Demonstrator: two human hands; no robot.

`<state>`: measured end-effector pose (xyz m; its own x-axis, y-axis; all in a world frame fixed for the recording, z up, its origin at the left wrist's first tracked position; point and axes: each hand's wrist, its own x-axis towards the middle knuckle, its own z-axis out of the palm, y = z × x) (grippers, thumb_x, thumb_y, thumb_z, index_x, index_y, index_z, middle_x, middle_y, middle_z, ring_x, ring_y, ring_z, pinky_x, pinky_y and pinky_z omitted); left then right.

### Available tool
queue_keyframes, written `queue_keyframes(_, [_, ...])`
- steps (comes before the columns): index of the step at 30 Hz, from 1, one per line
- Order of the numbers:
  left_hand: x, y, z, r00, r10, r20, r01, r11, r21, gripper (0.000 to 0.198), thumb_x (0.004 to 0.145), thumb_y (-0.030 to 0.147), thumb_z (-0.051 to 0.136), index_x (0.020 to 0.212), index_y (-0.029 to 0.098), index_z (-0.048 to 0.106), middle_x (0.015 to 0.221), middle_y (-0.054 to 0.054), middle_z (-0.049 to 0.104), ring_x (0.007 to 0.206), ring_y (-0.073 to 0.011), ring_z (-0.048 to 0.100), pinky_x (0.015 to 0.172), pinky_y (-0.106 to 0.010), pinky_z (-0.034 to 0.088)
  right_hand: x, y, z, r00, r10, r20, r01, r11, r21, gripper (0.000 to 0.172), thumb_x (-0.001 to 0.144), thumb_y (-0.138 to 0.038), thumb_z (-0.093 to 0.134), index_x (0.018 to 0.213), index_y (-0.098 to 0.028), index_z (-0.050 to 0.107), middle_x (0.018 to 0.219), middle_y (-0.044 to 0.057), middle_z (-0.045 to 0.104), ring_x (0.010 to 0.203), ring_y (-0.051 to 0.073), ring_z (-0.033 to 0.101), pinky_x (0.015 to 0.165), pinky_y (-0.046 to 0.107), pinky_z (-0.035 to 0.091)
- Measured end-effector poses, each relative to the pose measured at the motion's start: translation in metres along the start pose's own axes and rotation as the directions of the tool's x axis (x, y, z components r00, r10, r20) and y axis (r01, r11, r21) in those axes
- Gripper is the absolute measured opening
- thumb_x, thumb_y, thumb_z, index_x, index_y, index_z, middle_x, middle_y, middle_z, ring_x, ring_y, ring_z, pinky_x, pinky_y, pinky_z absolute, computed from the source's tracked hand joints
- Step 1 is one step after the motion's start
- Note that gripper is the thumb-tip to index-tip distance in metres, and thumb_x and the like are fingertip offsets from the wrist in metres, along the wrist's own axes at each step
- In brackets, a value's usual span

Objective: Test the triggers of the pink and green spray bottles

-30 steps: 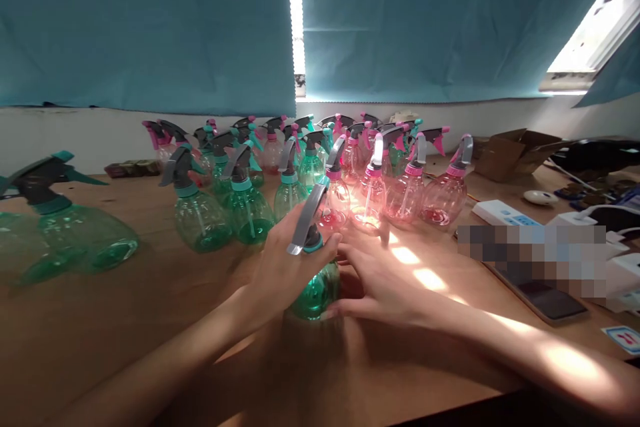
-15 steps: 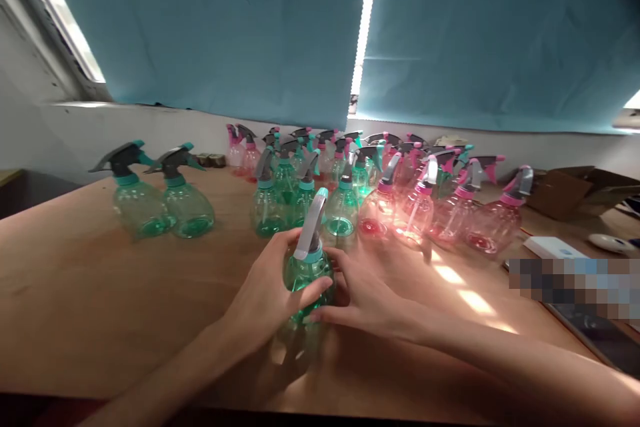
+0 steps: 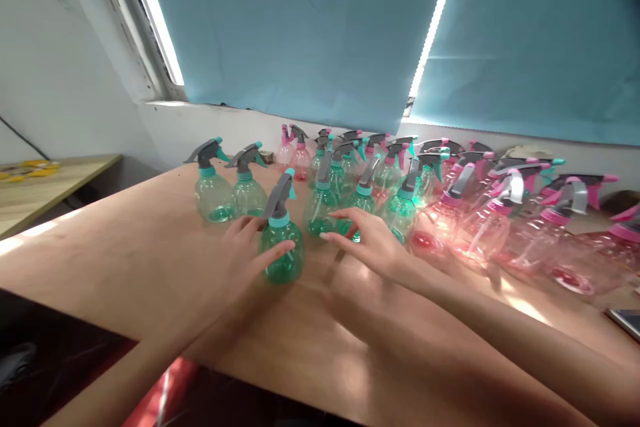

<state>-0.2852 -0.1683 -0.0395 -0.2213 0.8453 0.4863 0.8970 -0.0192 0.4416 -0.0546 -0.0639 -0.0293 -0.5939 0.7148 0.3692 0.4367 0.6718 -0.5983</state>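
My left hand [image 3: 246, 260] is wrapped around a clear green spray bottle [image 3: 286, 270] with a grey and teal trigger head, its thumb lying across the front. That bottle is upright at the table's near middle. My right hand [image 3: 373, 240] is off to its right, fingers apart and curved, holding nothing. Just behind its fingertips stands a green spray bottle [image 3: 320, 210]; another green bottle [image 3: 400, 212] is partly hidden by the hand. Two more green bottles stand left of the held one, the nearer-to-centre bottle [image 3: 249, 195] beside the outer bottle [image 3: 214, 193].
Pink spray bottles [image 3: 483, 230] are grouped on the right, with mixed green and pink ones behind by the wall. A blue blind [image 3: 300, 33] hangs over the window. The brown table [image 3: 165, 273] ends at a near edge. A second table [image 3: 95, 177] is at far left.
The view has turned left. The green bottle has moved left, toward the two separate green bottles, in my left hand. My right hand has let go of it and opened.
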Motion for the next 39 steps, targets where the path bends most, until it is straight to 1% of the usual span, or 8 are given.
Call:
queue_keyframes(4, [0.033, -0.013, 0.004, 0.994, -0.107, 0.032, 0.105, 0.992, 0.065, 0.059, 0.078, 0.066, 0.064, 0.114, 0.019, 0.063, 0.114, -0.013, 0.065, 0.103, -0.0336, 0.064, 0.092, -0.047, 0.05, 0.022, 0.005, -0.001, 0.995, 0.087, -0.048, -0.091, 0.991, -0.098, 0.046, 0.091, -0.047, 0.061, 0.127, -0.018, 0.058, 0.129, 0.013, 0.063, 0.085, 0.022, 0.068, 0.089, 0.043, 0.05])
queue_keyframes(9, [0.059, -0.005, 0.004, 0.992, -0.099, 0.073, 0.086, 0.984, 0.158, 0.062, 0.084, 0.064, 0.058, 0.12, 0.014, 0.062, 0.115, -0.016, 0.068, 0.107, -0.0359, 0.063, 0.086, -0.045, 0.05, 0.038, 0.007, 0.004, 0.987, 0.148, -0.054, -0.153, 0.985, -0.085, 0.059, 0.09, -0.047, 0.062, 0.139, -0.015, 0.05, 0.137, 0.018, 0.057, 0.106, 0.031, 0.064, 0.094, 0.048, 0.047])
queue_keyframes(11, [0.066, 0.0, 0.003, 0.994, -0.074, 0.083, 0.056, 0.978, 0.202, 0.056, 0.084, 0.061, 0.06, 0.115, 0.014, 0.064, 0.109, -0.016, 0.07, 0.111, -0.0384, 0.059, 0.088, -0.047, 0.047, 0.044, 0.006, 0.006, 0.986, 0.16, -0.041, -0.162, 0.986, -0.038, 0.065, 0.089, -0.046, 0.064, 0.143, -0.015, 0.045, 0.134, 0.019, 0.058, 0.101, 0.032, 0.066, 0.089, 0.049, 0.05])
queue_keyframes(14, [0.074, 0.003, 0.003, 0.994, -0.048, 0.1, 0.02, 0.964, 0.265, 0.049, 0.085, 0.057, 0.061, 0.109, 0.015, 0.067, 0.103, -0.016, 0.072, 0.113, -0.0408, 0.057, 0.09, -0.048, 0.044, 0.051, 0.003, 0.008, 0.97, 0.239, 0.032, -0.241, 0.969, 0.056, 0.075, 0.09, -0.046, 0.064, 0.151, -0.014, 0.034, 0.111, 0.018, 0.069, 0.078, 0.029, 0.07, 0.071, 0.046, 0.055])
queue_keyframes(18, [0.083, -0.001, 0.006, 0.997, -0.003, 0.076, -0.028, 0.918, 0.396, 0.05, 0.085, 0.057, 0.062, 0.111, 0.015, 0.069, 0.11, -0.017, 0.07, 0.116, -0.0412, 0.055, 0.095, -0.05, 0.041, 0.059, -0.002, 0.01, 0.941, 0.315, 0.126, -0.333, 0.93, 0.157, 0.085, 0.09, -0.045, 0.063, 0.155, -0.01, 0.022, 0.098, 0.015, 0.071, 0.062, 0.024, 0.069, 0.051, 0.036, 0.054])
queue_keyframes(24, [0.092, -0.005, 0.007, 0.997, 0.019, 0.072, -0.048, 0.9, 0.433, 0.05, 0.083, 0.057, 0.065, 0.111, 0.016, 0.071, 0.118, -0.019, 0.066, 0.116, -0.0415, 0.053, 0.097, -0.054, 0.04, 0.069, -0.007, 0.016, 0.953, 0.285, 0.107, -0.301, 0.933, 0.195, 0.07, 0.088, -0.037, 0.066, 0.147, -0.013, 0.035, 0.114, 0.018, 0.067, 0.064, 0.022, 0.07, 0.042, 0.03, 0.052])
queue_keyframes(33, [0.101, -0.007, 0.011, 0.993, 0.031, 0.11, -0.074, 0.911, 0.405, 0.05, 0.087, 0.054, 0.061, 0.111, 0.011, 0.07, 0.119, -0.021, 0.064, 0.116, -0.0424, 0.053, 0.097, -0.054, 0.039, 0.073, -0.006, 0.022, 0.95, 0.297, 0.092, -0.309, 0.936, 0.171, 0.056, 0.088, -0.036, 0.066, 0.132, -0.01, 0.045, 0.104, 0.018, 0.068, 0.055, 0.018, 0.066, 0.04, 0.029, 0.051])
queue_keyframes(39, [0.098, -0.004, 0.011, 0.995, 0.022, 0.096, -0.056, 0.926, 0.372, 0.057, 0.089, 0.054, 0.057, 0.123, 0.008, 0.062, 0.119, -0.022, 0.062, 0.118, -0.0425, 0.052, 0.098, -0.054, 0.04, 0.075, -0.003, 0.024, 0.948, 0.303, 0.099, -0.315, 0.936, 0.155, 0.049, 0.088, -0.037, 0.067, 0.125, -0.012, 0.047, 0.102, 0.017, 0.067, 0.053, 0.018, 0.066, 0.038, 0.029, 0.05])
